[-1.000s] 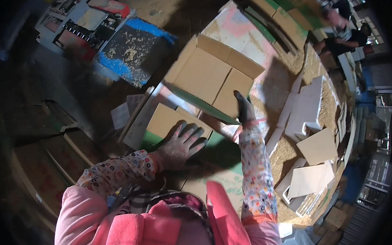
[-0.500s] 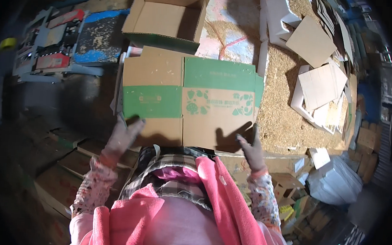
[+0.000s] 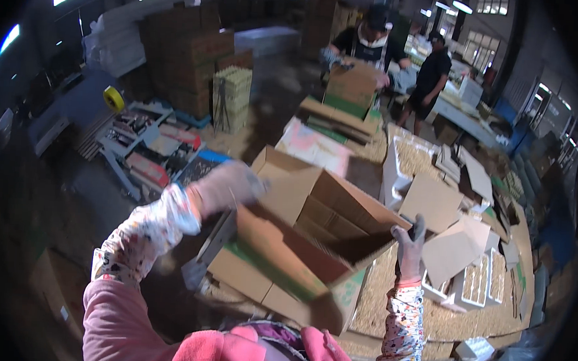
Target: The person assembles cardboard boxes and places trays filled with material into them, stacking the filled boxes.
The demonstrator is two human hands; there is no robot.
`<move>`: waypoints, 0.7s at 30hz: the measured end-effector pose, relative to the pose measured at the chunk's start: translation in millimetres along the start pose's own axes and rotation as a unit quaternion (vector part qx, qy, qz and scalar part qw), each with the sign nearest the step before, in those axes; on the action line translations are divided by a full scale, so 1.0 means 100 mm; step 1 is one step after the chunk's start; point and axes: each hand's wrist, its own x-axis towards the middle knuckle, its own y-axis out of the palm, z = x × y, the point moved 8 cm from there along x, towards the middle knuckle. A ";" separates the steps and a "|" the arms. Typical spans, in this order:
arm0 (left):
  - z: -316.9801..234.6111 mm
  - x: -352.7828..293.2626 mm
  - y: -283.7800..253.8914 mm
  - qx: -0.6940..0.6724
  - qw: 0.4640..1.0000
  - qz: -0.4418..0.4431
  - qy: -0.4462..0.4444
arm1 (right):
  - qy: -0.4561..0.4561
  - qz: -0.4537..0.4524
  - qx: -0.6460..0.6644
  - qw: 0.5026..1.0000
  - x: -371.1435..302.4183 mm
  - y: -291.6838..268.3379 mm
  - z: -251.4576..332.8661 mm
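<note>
An open cardboard box [image 3: 326, 226], brown inside with some green outside, stands askew in front of me. Under its near side lies flat cardboard [image 3: 243, 277] with green print. My right hand [image 3: 409, 247], in a thin glove, grips the box's right corner, thumb and fingers at the rim. Over the left end of the box is my gloved left hand [image 3: 232, 187], beside a raised panel. Motion smears its fingers, so whether it touches the panel is unclear.
Loose cardboard sheets [image 3: 433, 202] and white foam trays [image 3: 475, 281] lie on the chipboard table [image 3: 387, 305] to the right. A red-and-blue machine [image 3: 152, 152] stands left. Two people [image 3: 370, 43] are beyond, one behind a brown box [image 3: 351, 85]. Stacked cartons [image 3: 190, 62] rise at back left.
My view has lifted toward the room. Both hands have left the flat cardboard's near edge. An open box now sits over that cardboard, where earlier one stood farther off.
</note>
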 end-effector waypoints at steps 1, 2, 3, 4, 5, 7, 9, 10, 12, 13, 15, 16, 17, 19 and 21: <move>-0.43 -0.12 0.19 0.280 0.944 -0.035 0.171 | -0.004 0.010 0.051 0.999 0.16 -0.03 -0.22; -0.89 -0.20 0.24 0.255 0.928 -0.032 0.269 | -0.032 0.023 -0.018 0.999 0.17 0.09 -0.28; -0.96 -0.11 0.54 0.158 0.952 0.074 0.251 | -0.061 0.044 -0.082 0.994 0.13 0.35 -0.30; -0.96 -0.03 0.72 -0.001 0.969 0.191 0.156 | -0.114 0.084 -0.109 0.984 0.02 0.57 -0.20; -1.02 -0.01 0.92 -0.040 0.938 0.324 0.120 | -0.165 0.115 -0.136 0.970 -0.08 0.69 -0.10; -1.08 -0.14 1.05 -0.207 0.891 0.353 0.194 | -0.147 0.090 -0.332 0.927 0.07 0.60 -0.09; -1.08 -0.19 0.99 -0.165 0.939 0.250 0.167 | -0.144 0.058 -0.575 0.803 0.21 0.18 -0.65; -1.02 -0.15 0.95 -0.135 0.971 0.145 0.130 | -0.050 0.170 -0.426 0.887 0.32 0.19 -0.76; -0.38 0.14 1.25 -0.110 0.994 0.004 -0.017 | 0.053 0.339 -0.272 0.899 0.26 0.30 -0.53; -0.21 0.18 1.34 -0.088 0.994 -0.031 -0.061 | 0.148 0.425 -0.184 0.874 0.31 0.40 -0.32; -0.28 0.18 1.43 -0.178 0.981 -0.043 -0.063 | 0.238 0.360 -0.145 0.890 0.66 0.13 -0.15; -0.25 0.14 1.43 -0.252 0.964 -0.060 -0.068 | 0.243 0.355 -0.143 0.891 0.48 0.23 -0.13; -0.29 0.07 1.47 -0.251 0.964 -0.053 -0.065 | 0.084 0.344 -0.297 0.887 0.30 0.39 0.03; -0.30 -0.26 1.03 -0.164 0.933 -0.318 -0.030 | -0.247 0.439 -0.598 0.624 -0.53 1.04 0.24; 0.00 -0.26 1.42 -0.155 0.957 -0.217 -0.117 | -0.311 0.378 -0.563 0.666 -1.16 0.98 -0.08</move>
